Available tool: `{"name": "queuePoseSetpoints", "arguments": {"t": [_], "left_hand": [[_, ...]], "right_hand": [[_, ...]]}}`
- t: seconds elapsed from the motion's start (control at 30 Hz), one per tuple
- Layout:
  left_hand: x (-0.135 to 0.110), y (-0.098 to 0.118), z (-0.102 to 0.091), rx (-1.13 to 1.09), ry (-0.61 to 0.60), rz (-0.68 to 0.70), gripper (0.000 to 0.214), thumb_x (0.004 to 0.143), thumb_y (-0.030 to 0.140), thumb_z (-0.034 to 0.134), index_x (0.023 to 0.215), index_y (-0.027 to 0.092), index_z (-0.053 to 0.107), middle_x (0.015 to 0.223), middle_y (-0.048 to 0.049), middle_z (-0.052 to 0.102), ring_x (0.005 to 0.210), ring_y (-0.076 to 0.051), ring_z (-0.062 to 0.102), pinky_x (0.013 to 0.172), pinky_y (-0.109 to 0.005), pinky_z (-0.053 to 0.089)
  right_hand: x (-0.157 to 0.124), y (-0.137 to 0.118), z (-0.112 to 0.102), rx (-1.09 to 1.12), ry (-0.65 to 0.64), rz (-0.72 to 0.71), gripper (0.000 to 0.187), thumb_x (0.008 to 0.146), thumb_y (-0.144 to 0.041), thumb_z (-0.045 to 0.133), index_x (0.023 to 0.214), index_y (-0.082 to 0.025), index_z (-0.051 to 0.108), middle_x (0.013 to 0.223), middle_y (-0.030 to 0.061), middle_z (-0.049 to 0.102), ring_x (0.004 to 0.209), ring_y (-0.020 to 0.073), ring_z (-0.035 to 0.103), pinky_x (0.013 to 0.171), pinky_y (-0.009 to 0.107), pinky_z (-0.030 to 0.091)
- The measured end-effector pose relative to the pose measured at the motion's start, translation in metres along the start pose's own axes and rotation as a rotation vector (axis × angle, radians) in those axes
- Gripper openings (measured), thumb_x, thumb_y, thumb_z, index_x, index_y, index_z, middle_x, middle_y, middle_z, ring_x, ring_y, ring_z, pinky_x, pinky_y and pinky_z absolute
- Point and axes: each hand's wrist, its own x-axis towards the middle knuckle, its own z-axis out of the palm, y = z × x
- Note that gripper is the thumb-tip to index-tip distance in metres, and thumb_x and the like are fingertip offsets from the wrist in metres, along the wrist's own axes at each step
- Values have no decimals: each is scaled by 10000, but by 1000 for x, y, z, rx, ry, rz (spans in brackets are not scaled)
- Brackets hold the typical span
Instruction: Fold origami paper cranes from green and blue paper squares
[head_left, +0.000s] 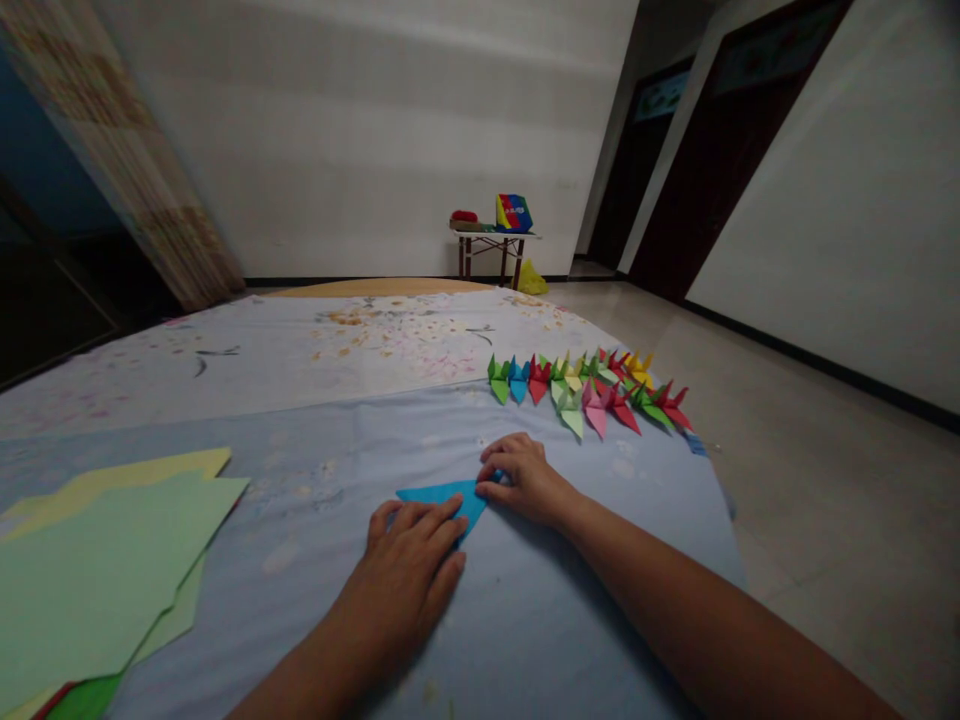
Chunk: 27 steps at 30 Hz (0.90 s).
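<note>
A piece of blue origami paper (pixel 442 492), folded into a triangle, lies on the cloth-covered table in front of me. My left hand (pixel 415 545) rests over its near left part, fingers stretched out and pressing it down. At the paper's right corner, the fingers of my right hand (pixel 523 477) are curled in a pinch around the edge. Part of the triangle is hidden under my left fingers. Beyond my right hand stand several folded paper cranes (pixel 570 405) in green, blue, red, pink and yellow, grouped in rows.
A stack of coloured paper sheets (pixel 105 570), pale green on top, lies at the left. The floral tablecloth (pixel 300 400) covers a rounded table whose right edge drops to the tiled floor (pixel 810 480). Against the far wall, a small table (pixel 495 236) holds a colourful box (pixel 514 213).
</note>
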Motion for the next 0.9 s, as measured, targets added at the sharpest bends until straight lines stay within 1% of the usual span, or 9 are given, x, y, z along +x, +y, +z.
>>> {"name": "queuePoseSetpoints", "arguments": {"t": [0.17,0.23,0.37,0.47,0.6,0.73,0.9], "left_hand": [[2,-10,3,-69,2,-3,332,910,273,365,1180,335,549,1318,15,521,1103,-225,469,952,-488,290],[3,-13,2,-74,-10,3,343,904,259,373,1192,339,540,1328,19,511,1110,-228,461,942,-484,303],[2,-18,-5,-45,-81,85,402,894,285,395,1283,377,447,1391,25,435,1157,-249,427,957,-498,284],[1,-21,-11,-17,-118,141,454,879,250,409,1304,407,407,1420,42,388,1180,-248,410,971,-481,275],[1,-20,-15,12,-134,162,472,866,223,406,1297,416,414,1421,44,385,1169,-246,418,959,-477,285],[2,-15,-21,34,-156,168,489,854,208,408,1299,409,414,1425,31,380,1154,-249,428,951,-489,286],[3,-14,-26,19,-182,180,479,853,208,408,1286,409,431,1430,23,370,1188,-264,405,955,-512,277]], "right_hand": [[0,0,0,0,4,0,102,722,-316,705,796,-252,676,986,11,611,1026,199,451,891,378,275],[0,0,0,-3,5,5,95,724,-315,702,791,-253,676,986,12,611,1026,201,452,888,380,277],[1,0,0,-10,-7,12,104,723,-323,701,800,-257,678,992,19,609,1033,210,451,885,386,279],[2,2,1,-14,-11,6,112,722,-324,702,808,-255,680,993,24,607,1036,214,450,884,386,281],[2,3,2,-17,3,3,111,720,-324,703,805,-255,681,997,22,603,1026,210,456,881,385,278],[2,2,2,-14,14,7,113,717,-320,707,806,-256,679,991,13,603,1024,206,453,874,381,279],[2,1,1,-18,-10,26,112,723,-323,700,807,-252,680,994,21,605,1034,215,450,869,384,283]]}}
